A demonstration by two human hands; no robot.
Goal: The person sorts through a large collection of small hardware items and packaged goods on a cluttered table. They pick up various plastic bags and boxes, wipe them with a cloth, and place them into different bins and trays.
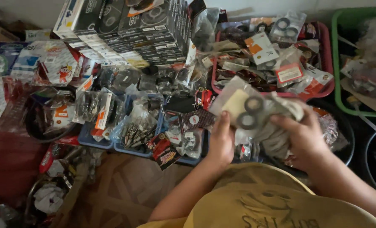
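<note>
One view only — head-worn, aimed steeply down and slightly forward. The wearer's yellow shirt [255, 198] is cut off at the bottom edge; the stacked boxes [129, 31] are seen at the top, farthest away. Hands are framed close, centre-right — no second view is available for overlap.

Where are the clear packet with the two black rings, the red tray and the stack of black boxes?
clear packet [245, 110], head view, on its upper black ring.
red tray [326, 50], head view, on its right rim.
stack of black boxes [129, 42], head view, on the boxes' labelled ends.
</note>
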